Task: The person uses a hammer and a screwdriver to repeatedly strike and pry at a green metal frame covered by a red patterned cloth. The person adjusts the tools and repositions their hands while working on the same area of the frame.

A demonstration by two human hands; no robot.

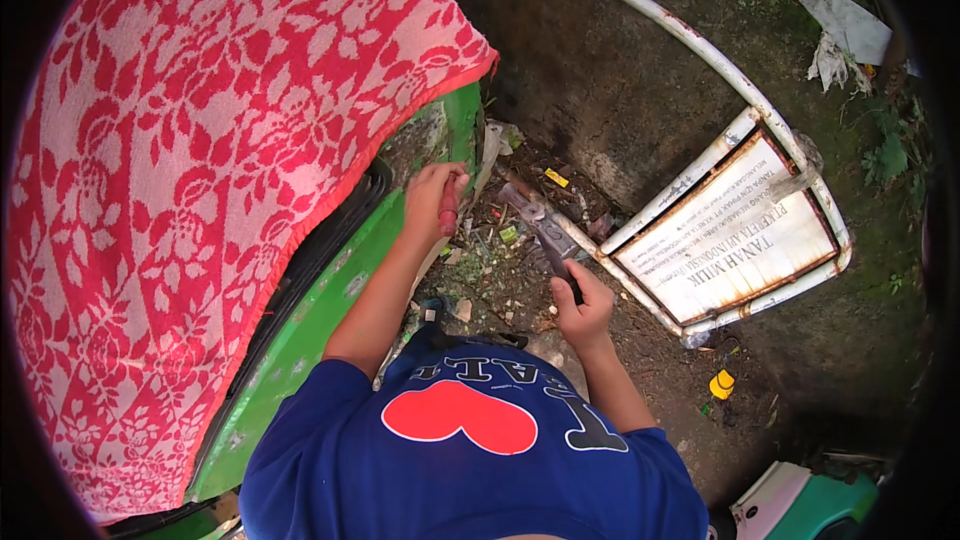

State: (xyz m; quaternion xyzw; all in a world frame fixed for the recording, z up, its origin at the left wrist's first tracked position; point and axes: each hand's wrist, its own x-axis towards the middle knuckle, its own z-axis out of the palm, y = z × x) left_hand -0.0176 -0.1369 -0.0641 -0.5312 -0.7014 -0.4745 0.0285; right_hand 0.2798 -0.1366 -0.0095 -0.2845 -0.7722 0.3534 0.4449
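Observation:
My left hand (pixel 428 202) is closed round a red-handled tool (pixel 448 210) at the green vehicle panel (pixel 462 130). The tool looks like a screwdriver or chisel; its working end is hidden. My right hand (pixel 583 307) grips the dark handle of a hammer (pixel 548 235). The hammer's metal head is up and to the left of that hand, a short way right of the red handle and apart from it. Bare, greyish patches mark the green paint, some near my left wrist.
A red and pink floral towel (pixel 210 140) drapes over the vehicle on the left. On the right, a white pipe frame (pixel 690 35) carries a rusty sign (pixel 730 230). Litter and dirt (pixel 500 270) cover the ground ahead of me. A yellow object (pixel 721 384) lies at the right.

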